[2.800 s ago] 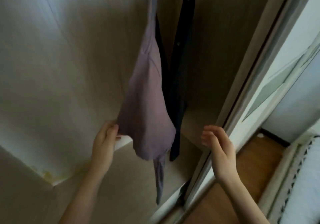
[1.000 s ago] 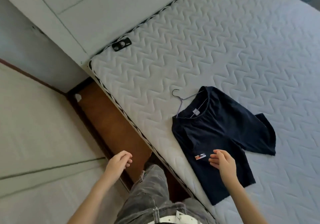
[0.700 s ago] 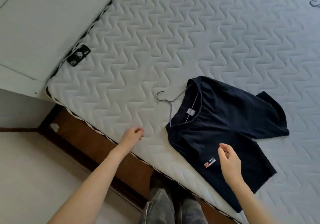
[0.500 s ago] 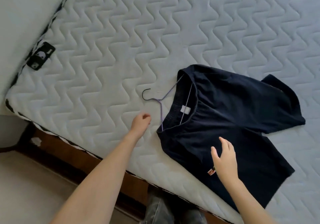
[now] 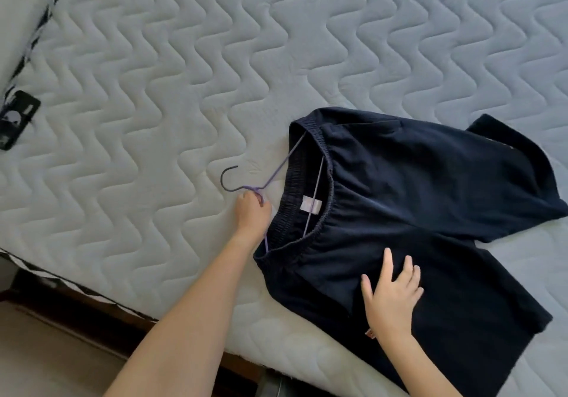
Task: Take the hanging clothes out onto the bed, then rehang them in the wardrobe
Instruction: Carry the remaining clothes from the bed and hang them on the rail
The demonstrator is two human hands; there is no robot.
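White quilted mattress of the bed (image 5: 153, 89) fills almost all of the view, with a zigzag stitching over it. At the far left, on the mattress border, sits 1 small black patch (image 5: 15, 118); what is printed on it is too blurred to read. Below it, in the lower left corner, a dark brown bed frame (image 5: 92, 313) runs under the mattress, and beside it is a pale floor (image 5: 46, 359).

Going to the right, a thin purple wire hanger (image 5: 278, 171) lies on the mattress with its dark hook pointing to the left. The left hand (image 5: 253, 214) comes from below, and its fingers are curled tight around the neck of the hanger, just under the hook. Both arms of the hanger go inside the waistband of the dark navy garment (image 5: 430, 200).

This garment lies flat on the bed, to the right of the middle, close to the near edge of the mattress. It has an elastic waistband, open toward the left, and 1 white label (image 5: 311, 204) is sewn inside it.

The right hand (image 5: 392, 293) rests on the lower part of the garment. Its fingers are straight and spread, palm down on the cloth, and they grasp nothing. Near its wrist 1 small red tag (image 5: 370, 332) shows on the fabric.
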